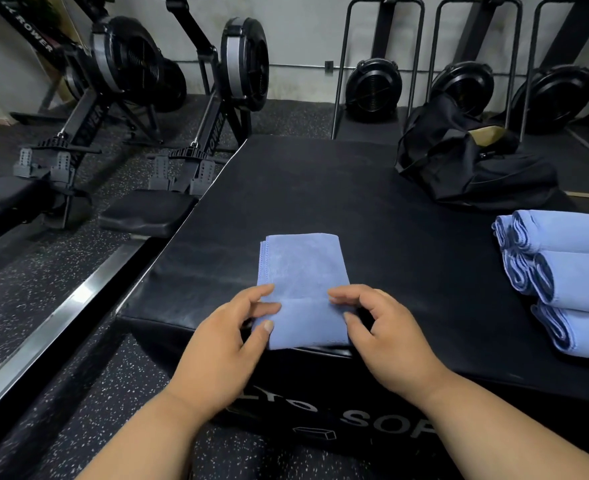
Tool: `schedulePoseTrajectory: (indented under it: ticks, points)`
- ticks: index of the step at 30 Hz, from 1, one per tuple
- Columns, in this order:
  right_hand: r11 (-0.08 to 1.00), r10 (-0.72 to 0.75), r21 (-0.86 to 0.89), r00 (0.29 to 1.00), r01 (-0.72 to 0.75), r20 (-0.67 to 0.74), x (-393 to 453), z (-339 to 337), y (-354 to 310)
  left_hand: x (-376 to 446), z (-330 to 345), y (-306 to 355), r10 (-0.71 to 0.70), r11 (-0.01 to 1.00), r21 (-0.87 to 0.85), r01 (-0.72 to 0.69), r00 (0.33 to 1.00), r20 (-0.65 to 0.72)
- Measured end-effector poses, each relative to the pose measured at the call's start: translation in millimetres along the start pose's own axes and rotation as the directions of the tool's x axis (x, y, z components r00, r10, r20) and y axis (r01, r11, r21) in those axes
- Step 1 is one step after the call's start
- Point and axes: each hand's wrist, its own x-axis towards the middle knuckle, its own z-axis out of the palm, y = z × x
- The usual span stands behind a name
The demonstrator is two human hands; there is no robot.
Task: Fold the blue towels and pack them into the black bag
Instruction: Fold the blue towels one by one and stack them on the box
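left of the black padded vinyl box (pixel 372 209): black rowing machines (pixel 140 98), frames lettered "rower". on the box's near edge, a thin, soft pale-blue microfibre towel (pixel 303 271), folded to a narrow strip, its near end turned over. left hand (pixel 227 344), fingers curled, thumb and fingertips pinching the fold's left side. right hand (pixel 383 334), fingers bent and slightly spread, tips touching the fold's right edge. light, limp, unlikely to slip; best taken at both side edges of the fold, likely to sag if lifted by one corner. on the box's front face, partly hidden lettering, "sof" legible. far right corner of the box: slumped black fabric bag (pixel 459 161), mouth open. right edge: rolled blue towels (pixel 570 271), stacked.
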Motion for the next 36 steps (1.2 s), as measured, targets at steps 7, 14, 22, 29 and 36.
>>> schedulePoseTrajectory:
  ticks: [7, 14, 22, 29, 36]
  points:
    - [0.997, 0.040, -0.078, 0.986, -0.028, 0.163, 0.5, -13.4, 5.0, 1.2, -4.0, -8.7, 0.046, 0.991, 0.124, -0.059, 0.993, 0.108]
    - [0.985, -0.026, -0.164, 0.984, 0.056, 0.176, 0.5, -11.0, 8.1, 4.1, -2.4, -6.7, 0.054, 0.997, 0.047, -0.055, 0.998, 0.017]
    - [0.982, 0.116, 0.138, 0.986, -0.132, 0.123, -7.7, -16.6, -3.8, -3.3, -16.8, 4.1, -0.025, 0.969, -0.243, 0.045, 0.996, 0.085]
    - [0.951, 0.206, 0.226, 0.977, -0.211, 0.048, -2.9, -5.7, -1.7, 5.2, -7.6, -1.5, -0.109, 0.941, -0.319, 0.114, 0.993, 0.033]
    - [0.924, 0.220, 0.319, 0.976, -0.211, 0.008, 3.6, -3.8, -3.1, 12.8, -1.0, 4.6, -0.143, 0.934, -0.339, 0.109, 0.987, -0.076]
